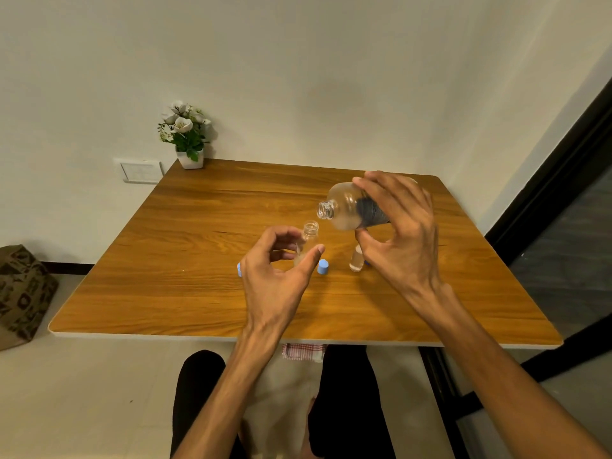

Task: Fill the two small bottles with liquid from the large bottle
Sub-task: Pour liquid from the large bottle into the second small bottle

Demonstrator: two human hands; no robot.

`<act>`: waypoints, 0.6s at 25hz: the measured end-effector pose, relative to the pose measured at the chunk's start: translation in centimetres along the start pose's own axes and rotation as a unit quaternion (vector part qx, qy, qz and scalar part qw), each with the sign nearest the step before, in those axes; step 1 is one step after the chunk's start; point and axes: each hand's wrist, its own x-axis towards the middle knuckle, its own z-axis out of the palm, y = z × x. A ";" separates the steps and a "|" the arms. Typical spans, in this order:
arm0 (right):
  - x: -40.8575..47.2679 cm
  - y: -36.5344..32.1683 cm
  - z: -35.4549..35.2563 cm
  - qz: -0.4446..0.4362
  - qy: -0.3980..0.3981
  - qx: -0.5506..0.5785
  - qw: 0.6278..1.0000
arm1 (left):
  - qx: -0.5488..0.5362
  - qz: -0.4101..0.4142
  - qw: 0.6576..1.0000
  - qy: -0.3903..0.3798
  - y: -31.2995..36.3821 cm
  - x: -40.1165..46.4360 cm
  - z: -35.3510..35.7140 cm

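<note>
My right hand (pixel 402 233) grips the large clear bottle (pixel 347 207), tipped nearly on its side with its open mouth pointing left and down. Its mouth hangs just above and right of an uncapped small bottle (pixel 309 235). My left hand (pixel 275 276) holds that small bottle at its lower part, slightly tilted, over the wooden table (pixel 198 260). A second small bottle (pixel 356 260) with clear liquid stands on the table below my right thumb. A light blue cap (pixel 323 267) lies between the two small bottles. Another blue cap (pixel 239 269) peeks out left of my left hand.
A small white pot of white flowers (pixel 186 137) stands at the table's far left corner against the wall. A patterned brown bag (pixel 23 293) sits on the floor to the left. A dark door frame (pixel 546 210) runs along the right side.
</note>
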 end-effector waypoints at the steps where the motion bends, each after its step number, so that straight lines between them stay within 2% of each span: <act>1: 0.2 0.0 -0.1 -0.006 0.002 -0.001 1.000 | -0.002 0.001 1.000 -0.001 0.1 0.0 0.0; 15: 0.9 -0.2 -0.5 -0.044 0.016 -0.014 0.999 | -0.015 0.009 1.000 -0.002 0.4 0.0 -0.2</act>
